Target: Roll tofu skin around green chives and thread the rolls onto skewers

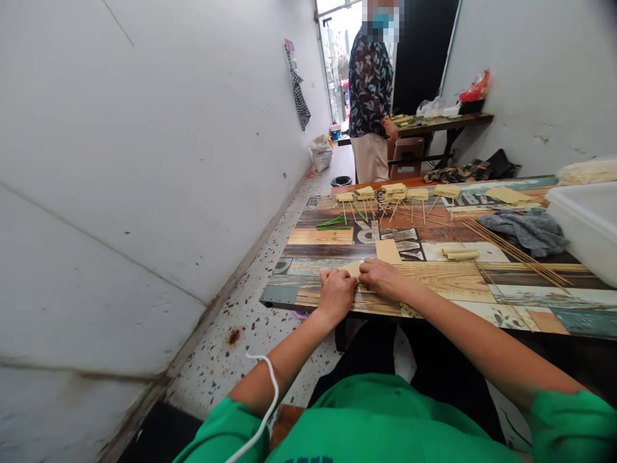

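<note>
At the table's near edge, my left hand (336, 294) and my right hand (380, 279) are side by side, fingers curled down on a thin pale-yellow sheet (351, 267), perhaps tofu skin. Both hands pinch its near edge; the fingertips partly hide it. Just beyond my right hand lies another flat yellow sheet (388, 251). To the right are a few rolled-up pieces (459, 254). Strips of green leaf (333, 223) rest farther up the table. Behind them, several yellow rolls on sticks (394, 190) are lined up.
Long thin wooden sticks (523, 256) lie by a grey cloth (526, 231) and a white tub (585, 222) at right. More yellow sheets (508, 195) sit at the back. A person (371, 96) stands beyond, near another table (436, 127). A wall (144, 161) runs along the left.
</note>
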The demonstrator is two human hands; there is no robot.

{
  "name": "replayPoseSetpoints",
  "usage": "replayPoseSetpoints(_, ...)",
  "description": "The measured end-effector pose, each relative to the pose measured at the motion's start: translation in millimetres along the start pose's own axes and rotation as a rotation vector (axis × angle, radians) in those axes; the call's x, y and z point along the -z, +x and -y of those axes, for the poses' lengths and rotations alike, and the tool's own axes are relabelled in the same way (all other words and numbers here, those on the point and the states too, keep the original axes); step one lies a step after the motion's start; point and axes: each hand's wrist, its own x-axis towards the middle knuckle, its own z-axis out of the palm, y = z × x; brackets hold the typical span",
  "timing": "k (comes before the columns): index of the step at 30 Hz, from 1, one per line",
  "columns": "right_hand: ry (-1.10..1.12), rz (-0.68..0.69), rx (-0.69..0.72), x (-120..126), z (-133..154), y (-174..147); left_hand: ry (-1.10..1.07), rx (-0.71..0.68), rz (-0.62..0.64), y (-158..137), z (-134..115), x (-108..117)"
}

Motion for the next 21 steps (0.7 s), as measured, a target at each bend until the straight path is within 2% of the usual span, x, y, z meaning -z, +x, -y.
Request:
replayPoseSetpoints(3, 0.029, 0.048, -0.007, 3, -5, 7, 0.074, -0.045, -0.04, -5, -2, -3)
replayPoseSetpoints(6, 0.009, 0.075, 0.006, 4, -5, 8, 0.112, -0.097, -0.026, -6, 2, -5)
replayPoseSetpoints(9, -0.034, -0.049, -0.027, -1, -1, 0, 0.121, -0.143, -0.02, -3, 5, -5)
replayPoseSetpoints(11, -0.083, -0.172, -0.018, -8, 2, -6, 0.101, -0.129, -0.013, -1, 6, -4)
replayPoseSetpoints(13, -0.127, -0.231, 0.025, -15, 4, -11, 0.071, -0.096, 0.002, 3, 8, -3)
replayPoseSetpoints(18, -0.139, -0.21, 0.04, -17, 5, -8, 0.061, -0.042, 0.049, 8, 9, -3)
replayPoseSetpoints(21, -0.119, -0.164, 0.019, -10, 2, 1, 0.128, -0.049, -0.024, 4, 7, -5)
